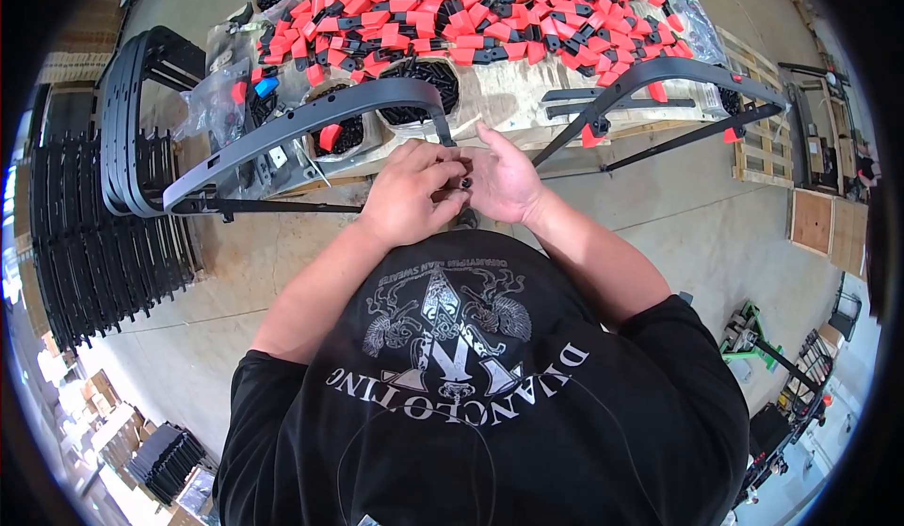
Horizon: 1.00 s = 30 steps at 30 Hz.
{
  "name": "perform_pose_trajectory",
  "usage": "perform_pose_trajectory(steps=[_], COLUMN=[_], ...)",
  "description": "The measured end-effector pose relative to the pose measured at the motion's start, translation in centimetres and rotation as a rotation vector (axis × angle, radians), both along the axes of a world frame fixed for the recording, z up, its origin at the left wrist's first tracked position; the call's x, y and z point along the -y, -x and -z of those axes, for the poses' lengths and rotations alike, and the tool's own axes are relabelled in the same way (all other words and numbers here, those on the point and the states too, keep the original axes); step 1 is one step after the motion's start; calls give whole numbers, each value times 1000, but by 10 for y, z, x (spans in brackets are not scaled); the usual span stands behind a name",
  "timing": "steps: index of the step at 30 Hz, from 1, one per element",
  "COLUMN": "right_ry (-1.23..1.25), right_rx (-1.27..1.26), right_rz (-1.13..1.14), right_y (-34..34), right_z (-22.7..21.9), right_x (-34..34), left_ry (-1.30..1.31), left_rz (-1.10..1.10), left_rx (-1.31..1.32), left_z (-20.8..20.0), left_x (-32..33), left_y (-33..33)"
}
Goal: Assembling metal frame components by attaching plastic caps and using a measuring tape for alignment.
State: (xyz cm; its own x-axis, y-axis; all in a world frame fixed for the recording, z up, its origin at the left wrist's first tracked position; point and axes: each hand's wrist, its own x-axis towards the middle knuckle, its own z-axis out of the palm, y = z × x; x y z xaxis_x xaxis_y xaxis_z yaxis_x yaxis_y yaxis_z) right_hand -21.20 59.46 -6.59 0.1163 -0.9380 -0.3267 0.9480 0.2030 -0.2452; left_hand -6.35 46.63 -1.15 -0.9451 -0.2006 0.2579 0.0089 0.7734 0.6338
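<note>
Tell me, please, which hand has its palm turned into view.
The right hand: its palm shows with thumb extended, while the left hand shows its back.

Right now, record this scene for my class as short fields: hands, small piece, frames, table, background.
left hand: fingers curled, meeting the right hand
right hand: palm open, thumb apart
small black piece: between the hands; which holds it is unclear
curved black frames: one either side of the hands
table: heaped red-and-black parts, containers of small black parts
background, right: wooden pallet
</note>
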Motion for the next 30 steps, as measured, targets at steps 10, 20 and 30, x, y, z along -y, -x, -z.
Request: perform_pose_trajectory(steps=[10, 20, 30], right_ry=[-187, -407, -364], right_rx=[-338, -1415, -1689], right_rz=[-8, 89, 64], right_y=[-6, -4, -3], right_z=[19, 43, 37], right_x=[-1, 9, 18], left_ry=[-154, -1301, -1659], left_rz=[-139, -627, -667], left_rx=[9, 289, 202], left_z=[22, 107, 118], left_x=[2, 13, 16], left_y=[2, 6, 8])
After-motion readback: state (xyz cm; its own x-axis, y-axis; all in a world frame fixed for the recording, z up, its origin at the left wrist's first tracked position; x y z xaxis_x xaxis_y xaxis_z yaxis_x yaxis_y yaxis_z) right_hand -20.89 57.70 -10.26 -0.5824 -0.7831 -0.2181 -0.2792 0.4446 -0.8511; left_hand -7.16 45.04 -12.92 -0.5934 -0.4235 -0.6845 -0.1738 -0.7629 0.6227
